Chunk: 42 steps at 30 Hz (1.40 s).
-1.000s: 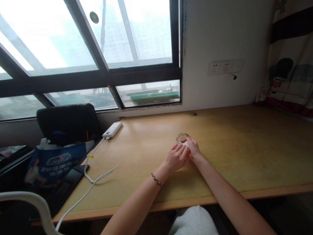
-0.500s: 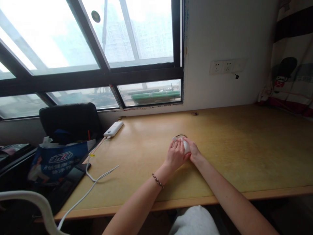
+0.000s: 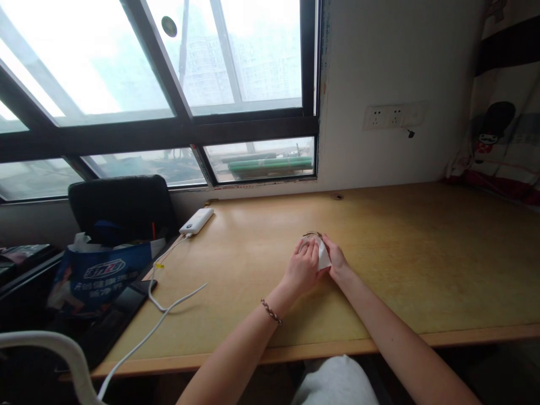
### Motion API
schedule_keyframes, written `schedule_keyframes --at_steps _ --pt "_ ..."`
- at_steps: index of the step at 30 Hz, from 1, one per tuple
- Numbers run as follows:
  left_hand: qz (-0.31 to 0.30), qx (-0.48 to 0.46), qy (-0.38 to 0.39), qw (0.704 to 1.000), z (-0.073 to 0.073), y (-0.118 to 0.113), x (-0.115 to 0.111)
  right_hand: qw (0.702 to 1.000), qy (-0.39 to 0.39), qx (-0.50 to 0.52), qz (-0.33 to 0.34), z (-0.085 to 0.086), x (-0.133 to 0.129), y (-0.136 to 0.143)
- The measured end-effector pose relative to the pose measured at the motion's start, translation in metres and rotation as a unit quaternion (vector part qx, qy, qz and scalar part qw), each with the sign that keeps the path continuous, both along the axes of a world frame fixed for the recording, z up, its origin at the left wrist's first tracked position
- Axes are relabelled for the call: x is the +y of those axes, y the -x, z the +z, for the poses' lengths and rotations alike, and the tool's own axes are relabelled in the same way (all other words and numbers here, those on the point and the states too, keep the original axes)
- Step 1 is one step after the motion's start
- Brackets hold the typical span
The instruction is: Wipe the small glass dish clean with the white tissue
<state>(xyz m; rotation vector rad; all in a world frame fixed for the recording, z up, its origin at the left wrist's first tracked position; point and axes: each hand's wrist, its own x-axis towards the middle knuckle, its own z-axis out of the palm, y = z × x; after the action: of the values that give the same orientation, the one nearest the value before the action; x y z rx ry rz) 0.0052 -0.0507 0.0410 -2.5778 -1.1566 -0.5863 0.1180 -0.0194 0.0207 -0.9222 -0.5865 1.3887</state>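
Over the middle of the desk, both hands meet at a small object with a thin, dark, curved rim. Most of it is hidden, so I cannot tell its kind. A white sheet, tissue or thin cloth, lies over its face. My left hand, a braided bracelet on its wrist, presses this white tissue with fingers laid together across it. From the right side, my right hand grips the rimmed object by its edge, thumb side up. Its other fingers are mostly out of sight behind the object.
Around the hands spreads the wooden desk. A white power bank sits at its left back edge, with a white cable trailing forward. Left of the desk are a blue bag and a black chair.
The left fingers have shifted slightly on the object. More of the white tissue and the dark rim now show, and the tissue looks flatter. The right hand keeps its hold.
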Motion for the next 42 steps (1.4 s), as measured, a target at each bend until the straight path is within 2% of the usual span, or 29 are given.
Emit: schedule_keyframes --at_steps 3,6,10,16,20,27,36,42 --pt "0.045 -0.002 0.001 0.999 -0.004 -0.002 0.000 0.999 0.018 0.027 -0.002 0.000 -0.001 0.001" --pt "0.056 -0.002 -0.007 0.998 -0.004 -0.001 0.000 0.999 0.007 0.032 -0.002 0.006 -0.004 0.002" --pt "0.038 -0.002 -0.019 0.999 0.000 0.003 0.001 1.000 -0.023 -0.001 -0.008 0.011 -0.008 0.002" --pt "-0.009 0.030 0.012 0.999 0.002 0.013 0.007 0.996 -0.028 -0.072 -0.040 0.008 -0.006 0.001" --pt "-0.013 0.013 0.016 1.000 0.001 0.011 0.007 0.996 -0.031 -0.068 -0.055 0.007 -0.007 0.002" --pt "0.013 -0.027 0.015 0.999 0.006 -0.005 -0.004 0.995 -0.023 -0.024 -0.091 0.009 -0.009 0.004" --pt "-0.059 -0.097 0.059 0.992 0.015 0.004 -0.006 0.998 -0.037 0.013 -0.059 0.010 -0.008 0.002" --pt "-0.067 -0.017 0.030 0.997 0.023 0.013 0.001 0.999 -0.031 0.013 -0.032 0.012 -0.009 0.002"
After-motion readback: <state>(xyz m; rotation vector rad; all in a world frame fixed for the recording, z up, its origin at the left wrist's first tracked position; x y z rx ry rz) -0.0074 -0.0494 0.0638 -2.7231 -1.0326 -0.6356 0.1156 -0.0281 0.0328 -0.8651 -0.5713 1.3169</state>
